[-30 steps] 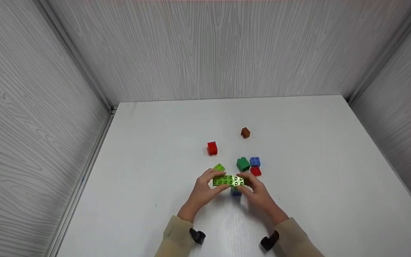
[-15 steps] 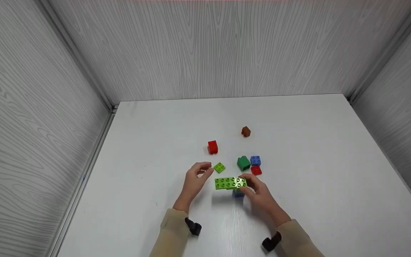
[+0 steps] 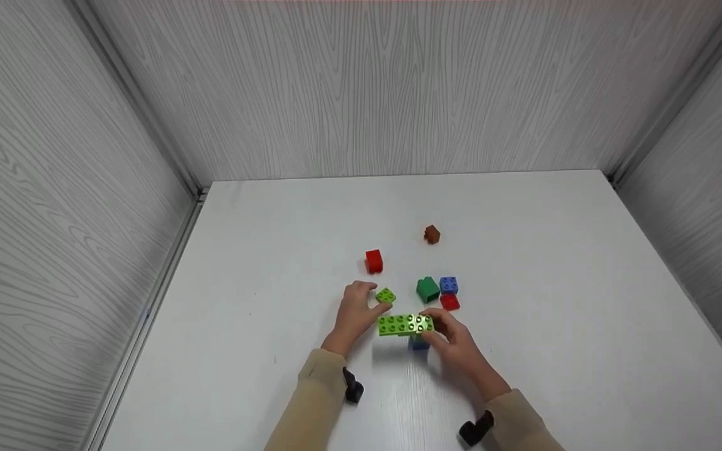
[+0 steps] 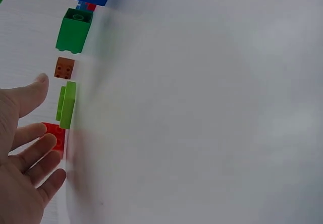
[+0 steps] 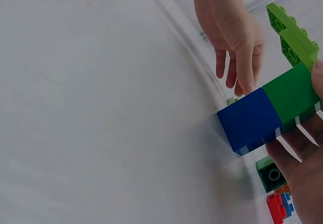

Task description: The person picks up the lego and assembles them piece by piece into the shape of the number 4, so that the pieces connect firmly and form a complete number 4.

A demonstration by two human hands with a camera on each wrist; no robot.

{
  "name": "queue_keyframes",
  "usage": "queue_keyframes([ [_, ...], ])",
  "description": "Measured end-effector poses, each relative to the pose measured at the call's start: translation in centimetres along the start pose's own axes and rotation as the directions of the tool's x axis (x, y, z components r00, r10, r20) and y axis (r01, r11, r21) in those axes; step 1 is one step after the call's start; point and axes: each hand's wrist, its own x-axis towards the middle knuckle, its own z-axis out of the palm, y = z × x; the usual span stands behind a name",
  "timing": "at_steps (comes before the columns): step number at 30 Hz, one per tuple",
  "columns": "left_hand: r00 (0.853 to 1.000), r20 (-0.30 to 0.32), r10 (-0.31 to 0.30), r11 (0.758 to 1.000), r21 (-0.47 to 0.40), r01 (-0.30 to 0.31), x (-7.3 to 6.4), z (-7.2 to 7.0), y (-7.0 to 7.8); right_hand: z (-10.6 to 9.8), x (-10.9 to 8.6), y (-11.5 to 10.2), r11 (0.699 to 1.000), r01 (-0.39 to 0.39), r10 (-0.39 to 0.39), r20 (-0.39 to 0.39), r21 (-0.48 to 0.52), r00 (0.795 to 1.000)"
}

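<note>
My right hand point(image 3: 459, 344) grips a brick stack near its right end. On top of the stack a long lime-green studded plate point(image 3: 397, 324) juts out to the left. Below it, in the right wrist view, come a green brick point(image 5: 293, 92) and a blue brick point(image 5: 250, 121) at the bottom. My left hand point(image 3: 355, 316) has its thumb and fingers spread beside a small lime-green square plate point(image 3: 385, 295) lying on the table. In the left wrist view that hand's palm faces the small plate, with a gap between them.
Beyond the hands on the white table point(image 3: 261, 250) lie a red brick point(image 3: 374, 261), a brown brick point(image 3: 432, 235), a dark green brick point(image 3: 427, 289), a blue studded brick point(image 3: 449, 285) and a red piece point(image 3: 450, 302). Grey wood-grain panels point(image 3: 361, 88) surround the table.
My left hand has let go of the long lime-green plate, drawn off to the left, then come forward to the small lime-green plate. The right hand keeps holding the stack in nearly the same place.
</note>
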Motion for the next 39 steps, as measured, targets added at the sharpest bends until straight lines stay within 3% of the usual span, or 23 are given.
queue_keyframes([
  [5, 0.997, 0.050, -0.055, 0.991, 0.128, 0.048, 0.5, 0.7, 0.4, -0.1, -0.1, 0.1, 1.000, 0.014, -0.015, 0.009, 0.016, 1.000],
  [9, 0.996, 0.063, -0.056, 0.974, 0.222, 0.041, 0.8, 0.8, 0.7, -0.1, -0.1, 0.2, 1.000, 0.018, -0.018, 0.017, 0.019, 1.000],
  [17, 0.998, 0.049, -0.042, 0.969, 0.247, 0.029, 0.9, 1.0, 0.8, -0.2, -0.1, 0.2, 1.000, 0.007, -0.007, 0.023, 0.017, 1.000],
  [25, 0.999, 0.019, -0.049, 0.974, 0.224, 0.043, 0.5, 1.1, 0.9, 0.0, -0.2, 0.2, 1.000, 0.006, -0.007, 0.023, 0.014, 1.000],
  [32, 0.997, 0.016, -0.080, 0.994, 0.074, 0.078, 0.1, 0.2, 1.6, 0.1, 0.1, 0.2, 1.000, 0.023, -0.023, 0.019, 0.014, 1.000],
  [35, 0.999, 0.005, -0.042, 0.999, 0.002, 0.042, -0.1, -0.2, 1.7, 0.0, 0.2, 0.2, 1.000, 0.019, -0.019, 0.010, 0.012, 1.000],
  [39, 0.998, -0.055, 0.040, 0.996, -0.073, -0.044, -0.6, -0.8, 1.5, 0.0, 0.2, 0.2, 1.000, 0.015, -0.015, 0.009, 0.005, 1.000],
])
